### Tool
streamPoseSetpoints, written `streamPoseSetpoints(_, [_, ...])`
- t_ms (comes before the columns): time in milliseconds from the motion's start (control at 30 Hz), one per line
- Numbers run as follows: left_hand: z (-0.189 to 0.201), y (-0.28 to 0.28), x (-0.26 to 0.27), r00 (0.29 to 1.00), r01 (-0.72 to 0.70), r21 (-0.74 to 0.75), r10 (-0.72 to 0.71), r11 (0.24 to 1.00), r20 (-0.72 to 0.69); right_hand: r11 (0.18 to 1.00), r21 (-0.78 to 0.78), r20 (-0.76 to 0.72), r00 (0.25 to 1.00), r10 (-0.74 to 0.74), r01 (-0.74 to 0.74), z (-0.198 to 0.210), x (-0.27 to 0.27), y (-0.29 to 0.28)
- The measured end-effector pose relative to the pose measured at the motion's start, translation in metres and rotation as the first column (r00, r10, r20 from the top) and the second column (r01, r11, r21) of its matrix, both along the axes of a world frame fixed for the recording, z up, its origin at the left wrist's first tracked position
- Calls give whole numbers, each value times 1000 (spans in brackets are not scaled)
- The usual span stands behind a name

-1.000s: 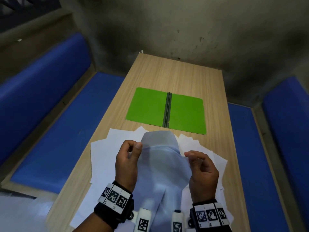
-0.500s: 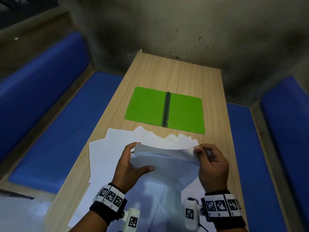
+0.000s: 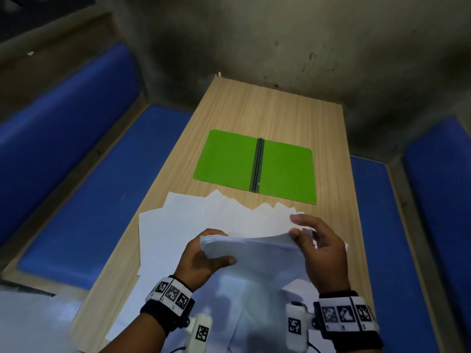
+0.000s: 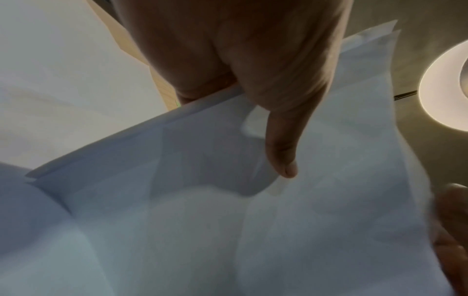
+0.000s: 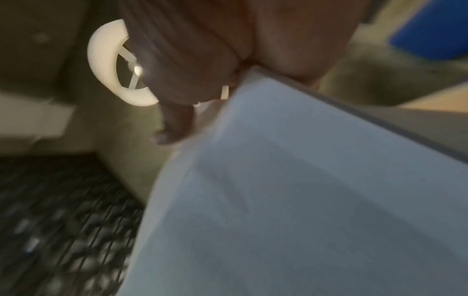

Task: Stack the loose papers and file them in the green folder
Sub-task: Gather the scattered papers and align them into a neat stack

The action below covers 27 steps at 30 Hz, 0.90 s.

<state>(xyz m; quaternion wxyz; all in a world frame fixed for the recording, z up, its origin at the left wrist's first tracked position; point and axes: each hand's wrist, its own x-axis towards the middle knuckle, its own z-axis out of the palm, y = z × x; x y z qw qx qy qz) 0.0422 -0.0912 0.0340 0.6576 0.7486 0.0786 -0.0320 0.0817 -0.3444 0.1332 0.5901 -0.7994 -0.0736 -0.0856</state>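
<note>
- Both hands share the grip on a gathered sheaf of papers (image 3: 251, 247) held above the tabletop (image 3: 270, 115): the left hand (image 3: 201, 258) pinches its left edge, thumb on top and fingers curled underneath, as the left wrist view confirms.
- At the far-right corner the right hand (image 3: 318, 247) pinches the sheaf between thumb and fingertips; the right wrist view is blurred but shows the paper edge tucked into that hand.
- More loose sheets (image 3: 178, 225) lie fanned on the tabletop beneath and beyond the sheaf, their corners pointing at the green folder (image 3: 226, 161), which lies open and flat further away, apart from the papers.
- Handling, as a judgement: the sheaf looks light, thin and floppy — it sags between the 2 hands — so it likely needs support at opposite edges, and a loose pinch could let single sheets slide out.
- Squaring it probably calls for tapping an edge on the tabletop while both sides are held lightly.
- The fanned sheets sit flat and may be hard to lift; sliding them together first seems easier.
</note>
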Motion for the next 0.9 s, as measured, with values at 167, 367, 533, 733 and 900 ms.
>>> streamPoseSetpoints(167, [-13, 1, 0, 997, -6, -26, 4, 1000, -83, 864, 495, -297, 952, 74, 87, -56, -10, -21])
streamPoseSetpoints(367, [-19, -7, 2, 988, -33, -52, 24, 998, -155, 970, 242, -307, 947, 96, -20, -114, -25, -12])
streamPoseSetpoints(533, [-20, -2, 4, 984, -46, -51, 36, 998, -176, 884, 231, -387, 872, -299, 405, -109, -31, -18])
streamPoseSetpoints(733, [-24, 4, 4, 984, -40, -37, 33, 999, -172, 977, -129, -282, 939, -199, 168, -95, -44, -46])
streamPoseSetpoints(900, [-20, -2, 3, 986, 5, -15, -7, 1000, -165, 969, -154, -397, 885, -242, 196, -113, -34, -45])
